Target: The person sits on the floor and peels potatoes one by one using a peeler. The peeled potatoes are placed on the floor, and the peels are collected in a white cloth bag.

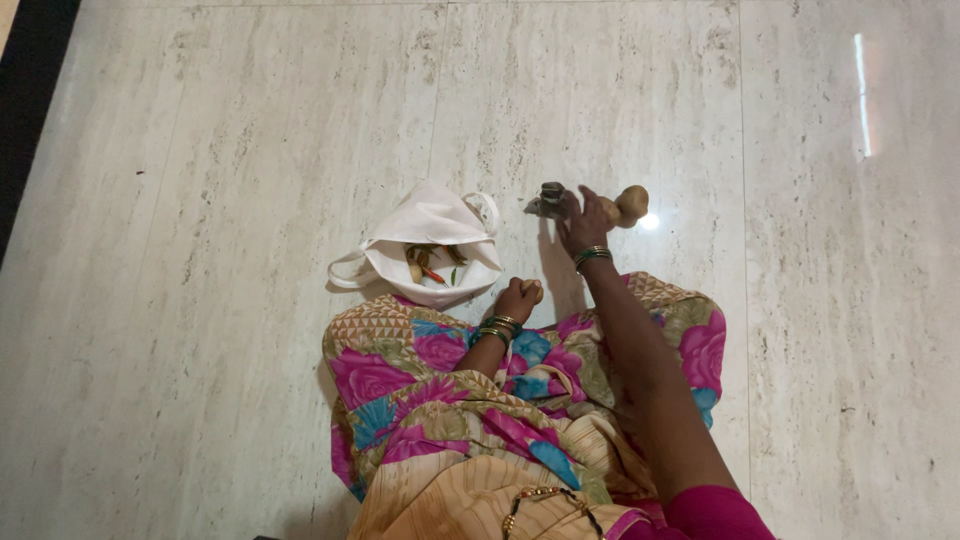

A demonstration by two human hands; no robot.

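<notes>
Reaching out with our right hand [580,222], we've got the fingers spread loosely over a small grey metal tool [547,200] on the pale marble floor [250,150], touching it but not clearly gripping. Just right of it sit two brown potatoes [625,205], side by side. Our left hand [518,298] is curled shut around another small potato [533,290], held near our knees. Left of that, a white cloth bag [430,240] lies open with a few vegetables inside. Our floral dress [520,400] fills the near side.

Cloth bag [430,225] on floor [200,300] left of potatoes [625,205], peeler [548,198] between them
</notes>
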